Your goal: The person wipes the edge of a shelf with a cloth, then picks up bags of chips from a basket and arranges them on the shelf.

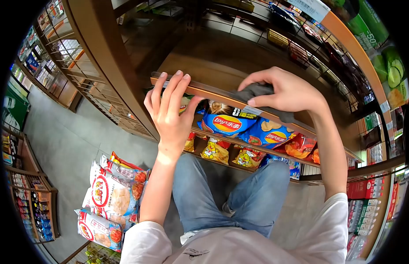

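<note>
My left hand (pixel 171 116) rests at the front edge of a brown shelf (pixel 204 59), its fingers hooked over the orange-brown edge strip (pixel 213 93) and its thumb in front. To the right, my right hand (pixel 288 91) is closed round a crumpled dark grey cloth (pixel 261 94), which lies over the same strip. Just below the strip, blue chip bags (pixel 226 124) and a red bag (pixel 300 146) stand on a lower shelf. Yellow and red snack bags (pixel 215 150) sit on the level beneath.
Several large white and red snack bags (pixel 110 193) lie on the grey floor (pixel 70 141) at the left. A brown upright post (pixel 96 44) with wire racks borders the shelf. An upper shelf with an orange edge (pixel 352 42) curves round at the right.
</note>
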Motion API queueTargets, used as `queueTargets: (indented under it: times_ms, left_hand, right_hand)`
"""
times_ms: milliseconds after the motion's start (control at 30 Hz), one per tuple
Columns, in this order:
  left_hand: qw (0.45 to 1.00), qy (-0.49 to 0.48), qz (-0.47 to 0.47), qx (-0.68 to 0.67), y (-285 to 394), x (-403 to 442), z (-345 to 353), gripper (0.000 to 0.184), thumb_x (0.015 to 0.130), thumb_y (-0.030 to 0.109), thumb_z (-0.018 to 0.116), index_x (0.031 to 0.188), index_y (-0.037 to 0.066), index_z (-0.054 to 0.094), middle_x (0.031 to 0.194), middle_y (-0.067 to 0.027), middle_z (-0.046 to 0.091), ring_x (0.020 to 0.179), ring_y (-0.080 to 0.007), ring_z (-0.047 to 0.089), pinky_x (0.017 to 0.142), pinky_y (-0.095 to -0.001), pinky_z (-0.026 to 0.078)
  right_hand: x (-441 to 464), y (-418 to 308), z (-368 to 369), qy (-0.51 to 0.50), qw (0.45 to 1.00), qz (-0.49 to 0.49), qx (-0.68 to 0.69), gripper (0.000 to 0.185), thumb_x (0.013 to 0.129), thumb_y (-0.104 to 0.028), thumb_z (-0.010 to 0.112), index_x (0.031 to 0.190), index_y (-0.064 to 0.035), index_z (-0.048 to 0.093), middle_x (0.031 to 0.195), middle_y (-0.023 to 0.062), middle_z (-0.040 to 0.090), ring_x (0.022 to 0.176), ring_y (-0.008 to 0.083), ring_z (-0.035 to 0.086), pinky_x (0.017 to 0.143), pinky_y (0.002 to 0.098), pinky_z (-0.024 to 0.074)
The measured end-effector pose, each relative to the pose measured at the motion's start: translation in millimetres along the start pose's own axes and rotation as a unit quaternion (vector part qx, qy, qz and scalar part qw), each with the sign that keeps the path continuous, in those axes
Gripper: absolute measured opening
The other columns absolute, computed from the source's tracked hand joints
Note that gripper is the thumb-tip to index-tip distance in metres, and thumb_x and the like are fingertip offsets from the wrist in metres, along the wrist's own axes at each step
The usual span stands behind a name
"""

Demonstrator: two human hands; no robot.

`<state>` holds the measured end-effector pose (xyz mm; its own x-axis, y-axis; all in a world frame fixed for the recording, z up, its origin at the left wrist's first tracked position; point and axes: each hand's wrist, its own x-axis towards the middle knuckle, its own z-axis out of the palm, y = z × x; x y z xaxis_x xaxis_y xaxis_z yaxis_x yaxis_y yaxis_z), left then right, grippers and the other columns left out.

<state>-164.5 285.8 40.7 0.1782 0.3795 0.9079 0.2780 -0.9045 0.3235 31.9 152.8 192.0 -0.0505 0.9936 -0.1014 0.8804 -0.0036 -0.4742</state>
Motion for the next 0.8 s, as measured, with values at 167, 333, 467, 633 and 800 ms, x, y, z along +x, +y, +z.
queueTargets:
  times_ms: [167, 333, 467, 633, 800]
  left_hand:
    - [1.0, -0.002, 0.011, 0.004, 1, 0, 0, 0.056, 0.067, 0.015, 0.085, 0.12, 0.013, 0.066, 0.126, 0.0, 0.065, 0.122, -0.0263, 0.055, 0.098, -0.0423, 0.037]
    - [0.997, -0.061, -0.043, 0.003, 20, 0, -6, 0.067, 0.069, 0.011, 0.084, 0.131, 0.014, 0.059, 0.136, -0.0033, 0.058, 0.131, -0.027, 0.047, 0.104, -0.0464, 0.031]
    - [0.993, -0.117, -0.026, 0.002, 52, 2, -5, 0.07, 0.072, 0.018, 0.084, 0.136, 0.014, 0.055, 0.147, -0.0046, 0.047, 0.141, -0.0292, 0.035, 0.114, -0.0495, 0.016]
    - [0.981, -0.16, 0.004, -0.105, 75, -2, 12, 0.064, 0.071, 0.026, 0.084, 0.13, 0.017, 0.059, 0.126, 0.0009, 0.06, 0.137, -0.0241, 0.041, 0.117, -0.052, 0.007]
    - [0.989, -0.112, 0.039, -0.088, 62, -4, 23, 0.052, 0.071, 0.01, 0.082, 0.12, 0.017, 0.065, 0.112, 0.0005, 0.061, 0.123, -0.0232, 0.053, 0.117, -0.0584, 0.014]
  right_hand:
    - [-26, 2, -1, -0.003, 0.994, 0.099, 0.056, 0.033, 0.08, -0.012, 0.076, 0.11, -0.0016, 0.068, 0.092, 0.0079, 0.069, 0.081, 0.0143, 0.061, 0.077, 0.0297, 0.0494]
    - [-24, 8, -2, -0.01, 0.997, 0.064, 0.039, 0.032, 0.081, -0.016, 0.075, 0.109, -0.0014, 0.068, 0.089, 0.0076, 0.069, 0.079, 0.0154, 0.061, 0.077, 0.0293, 0.0493]
    - [-23, 11, 2, 0.006, 0.998, 0.05, 0.031, 0.032, 0.081, -0.017, 0.075, 0.108, -0.002, 0.068, 0.086, 0.0082, 0.069, 0.077, 0.0163, 0.061, 0.076, 0.0295, 0.0492]
    - [-19, 12, 2, 0.001, 0.999, 0.042, 0.029, 0.032, 0.081, -0.018, 0.075, 0.108, -0.0029, 0.069, 0.085, 0.0092, 0.068, 0.075, 0.017, 0.06, 0.075, 0.0299, 0.0491]
    - [-16, 13, 3, -0.018, 0.994, 0.07, 0.082, 0.032, 0.082, -0.012, 0.075, 0.111, -0.0004, 0.067, 0.087, 0.0055, 0.068, 0.079, 0.0099, 0.058, 0.073, 0.027, 0.0484]
